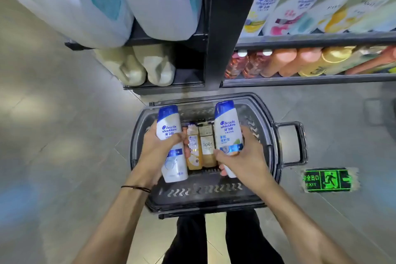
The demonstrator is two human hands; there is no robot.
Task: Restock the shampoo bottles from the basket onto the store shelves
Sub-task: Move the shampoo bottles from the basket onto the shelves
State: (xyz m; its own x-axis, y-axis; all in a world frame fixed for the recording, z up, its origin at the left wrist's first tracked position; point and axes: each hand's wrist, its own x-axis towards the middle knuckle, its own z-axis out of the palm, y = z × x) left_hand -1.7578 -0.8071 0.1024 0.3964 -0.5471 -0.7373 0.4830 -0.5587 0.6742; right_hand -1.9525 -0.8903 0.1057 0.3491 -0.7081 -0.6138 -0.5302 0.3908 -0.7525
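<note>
Below, amber bottles point(201, 148) sit between both gripped shampoo bottles point(171, 143).

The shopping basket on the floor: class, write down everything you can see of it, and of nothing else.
The basket is dark grey and looks like plastic, with rounded corners, a thick rim and walls pierced by rows of wavy slots. A loop handle sticks out on its right side. It sits on the tiled floor in front of the shelves, just ahead of the person's legs. Two amber bottles lie inside. The left hand and right hand each hold a white, blue-capped bottle above it; neither visibly touches the basket.
</note>
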